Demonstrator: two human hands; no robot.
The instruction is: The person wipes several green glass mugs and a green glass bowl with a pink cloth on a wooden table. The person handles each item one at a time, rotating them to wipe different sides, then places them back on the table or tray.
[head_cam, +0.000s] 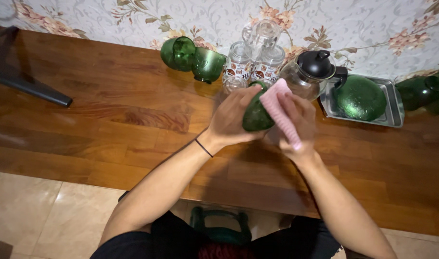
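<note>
A green glass [254, 116] is held in the left hand's [231, 122] grip above mid-counter [109, 120]; a pink cloth [280, 110] is held by the right hand [298, 125]. Bare wood is left toward the near edge.

Home: floral wallpaper [353, 24], glassware [257, 52].

Running wide beneath the grip, a glossy reddish-brown wooden table [109, 115] catching warm light. Rising just beyond the grip, floral wallpaper [353, 24] in pale grey with pink blossoms. Showing below and left of the grip, beige floor tiles [42, 216].
</note>
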